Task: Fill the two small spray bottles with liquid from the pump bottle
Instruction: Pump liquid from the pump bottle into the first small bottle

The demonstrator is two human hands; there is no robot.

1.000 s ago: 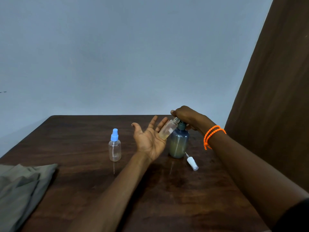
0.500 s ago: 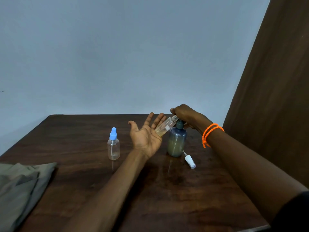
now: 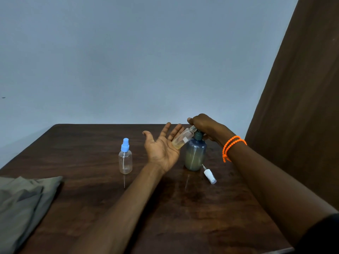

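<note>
— How are the fingers (image 3: 171,130) of the left hand (image 3: 162,146) held?

— They are spread straight, palm up, and the uncapped small bottle (image 3: 181,139) is carried tilted across them, its open neck raised toward the pump. A little yellowish liquid is seen in its lower end.

— And the right hand (image 3: 203,125)?

— It is curled down over the head of the pump bottle (image 3: 195,154), which is stood upright on the wooden table (image 3: 183,208) (an orange beaded bracelet (image 3: 232,145) is worn at that wrist). Whether the pump is pressed cannot be told.

— What is found farther out?

— A white spray cap (image 3: 210,176) is laid just beside the pump bottle's base. The second spray bottle (image 3: 125,158), blue-capped and clear, is stood upright well to the left. A grey-green cloth (image 3: 23,204) is draped at the table's left edge.
</note>
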